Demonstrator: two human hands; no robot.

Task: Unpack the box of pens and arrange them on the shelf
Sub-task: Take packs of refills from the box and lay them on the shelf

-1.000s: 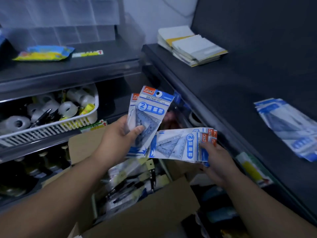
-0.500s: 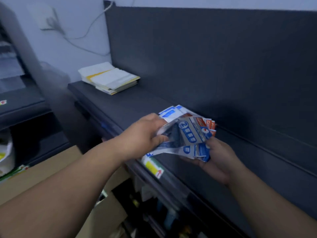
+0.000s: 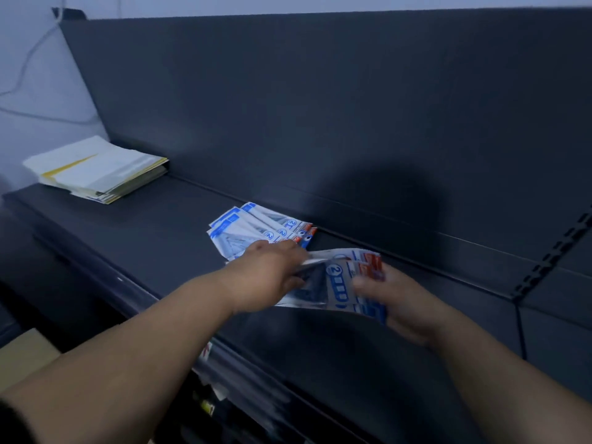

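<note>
Head view: a dark shelf crosses the frame from middle left to lower right, with a tall dark back panel behind it. At centre, a fan of blue-and-white packets lies flat on the shelf, near the foot of the panel. Just below and right of it, both hands hold a second bundle of packets over the shelf. The left hand has its grip closed on the bundle's left end, fingers tucked out of sight behind the plastic. The right hand cradles the right end, thumb pressed on top, its grip clamped on the same bundle. A stack of papers sits at middle left, well apart. A corner of the cardboard box shows at lower left.

The held bundle is loose and glossy, so I judge that a packet could slide free as the left hand peels one away. It could then drop past the shelf's front edge onto the lower tiers. The left hand also sits very close to the laid fan. A careless sweep there could push those packets askew.

The laid packets' long axis runs from left to right and slightly down the frame, with the orange header ends at the right by the panel. The held bundle lies roughly left to right, its orange headers at upper right, above the right thumb.
</note>
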